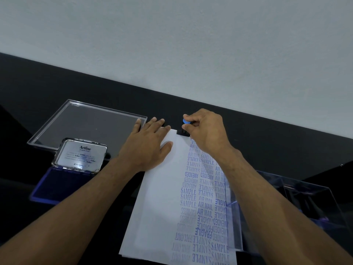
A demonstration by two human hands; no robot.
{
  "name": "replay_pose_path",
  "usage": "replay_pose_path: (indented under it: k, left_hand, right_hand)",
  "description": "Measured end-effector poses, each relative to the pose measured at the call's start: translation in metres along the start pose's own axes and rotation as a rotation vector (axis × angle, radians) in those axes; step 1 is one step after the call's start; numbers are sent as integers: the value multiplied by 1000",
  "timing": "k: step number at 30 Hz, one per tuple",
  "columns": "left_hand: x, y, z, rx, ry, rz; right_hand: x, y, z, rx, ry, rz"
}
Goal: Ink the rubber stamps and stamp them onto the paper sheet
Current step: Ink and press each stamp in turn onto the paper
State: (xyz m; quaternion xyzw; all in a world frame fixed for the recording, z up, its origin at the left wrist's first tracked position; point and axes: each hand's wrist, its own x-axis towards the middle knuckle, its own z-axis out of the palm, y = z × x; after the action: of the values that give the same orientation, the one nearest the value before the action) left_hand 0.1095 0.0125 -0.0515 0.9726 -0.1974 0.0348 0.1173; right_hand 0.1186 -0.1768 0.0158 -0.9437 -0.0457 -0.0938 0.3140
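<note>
A white paper sheet lies on the black table, its right half covered with several blue stamped words. My right hand pinches a rubber stamp with a blue knob and black base, set on the sheet's far edge. My left hand lies flat with straight fingers on the sheet's far left corner. An open blue ink pad with its silver lid tipped up sits to the left.
A clear flat plastic tray lies behind the ink pad. A clear plastic box stands at the right beside the sheet. A grey wall rises behind the table's far edge.
</note>
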Motion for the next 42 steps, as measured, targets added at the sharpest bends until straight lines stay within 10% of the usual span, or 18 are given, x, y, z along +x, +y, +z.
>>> replay_pose_path:
  k: [42]
  left_hand:
    - [-1,1,0,13,-3,-4]
  right_hand:
    - [-3,-9,-2,27,31,59]
